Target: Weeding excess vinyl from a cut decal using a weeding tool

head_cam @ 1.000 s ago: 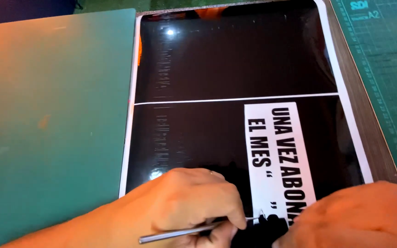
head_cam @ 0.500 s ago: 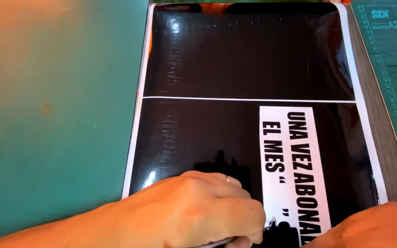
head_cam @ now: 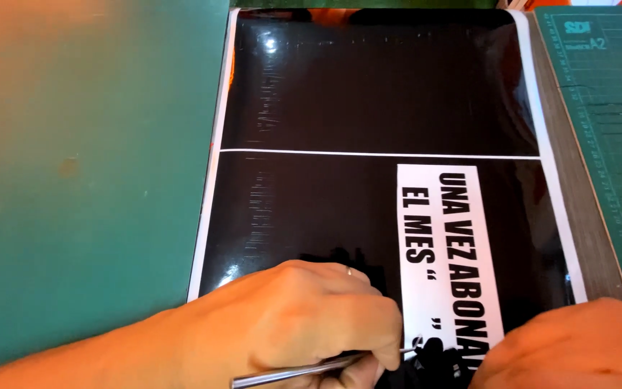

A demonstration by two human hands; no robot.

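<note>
A glossy black vinyl sheet (head_cam: 368,101) with a white border lies flat on the work surface. It bears a white strip (head_cam: 455,259) with black block letters. My left hand (head_cam: 304,324) is closed around a thin metal tool (head_cam: 304,372), whose tip touches the vinyl at the lower end of the white strip. My right hand (head_cam: 577,346) rests on the sheet at the bottom right, pressing near the tool tip; its fingers are cut off by the frame edge.
A green surface (head_cam: 80,166) spreads to the left of the sheet. A green cutting mat (head_cam: 613,108) with a printed grid lies to the right, past a strip of brown table edge (head_cam: 577,202).
The view shifted slightly, so the sheet sits further right and lower. My left hand keeps working the metal tool at the bottom of the white strip; the tool shows again.
</note>
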